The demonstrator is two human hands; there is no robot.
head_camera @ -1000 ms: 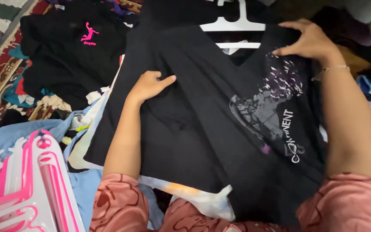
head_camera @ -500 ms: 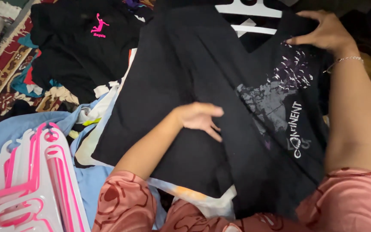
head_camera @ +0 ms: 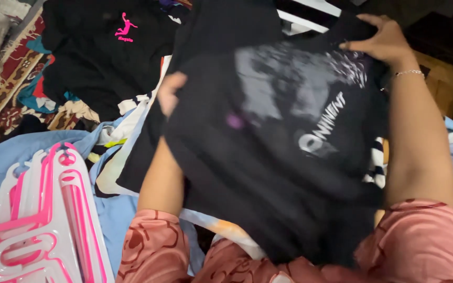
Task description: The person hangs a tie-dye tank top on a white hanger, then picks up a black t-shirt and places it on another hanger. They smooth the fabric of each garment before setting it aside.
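Head view: left hand point(head_camera: 170, 91) has swept the black printed T-shirt point(head_camera: 289, 157) over, gripping its edge; right hand point(head_camera: 384, 39) pinches the collar by the white hanger point(head_camera: 310, 17), above the lap.

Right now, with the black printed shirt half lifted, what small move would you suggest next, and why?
Probably lay the lifted side flat. The left hand is under the left edge of the black printed shirt, raising it so the printed front is blurred in mid-air, while the right hand pins the top corner near the white hanger. Flattening it would let the cloth settle without creases.
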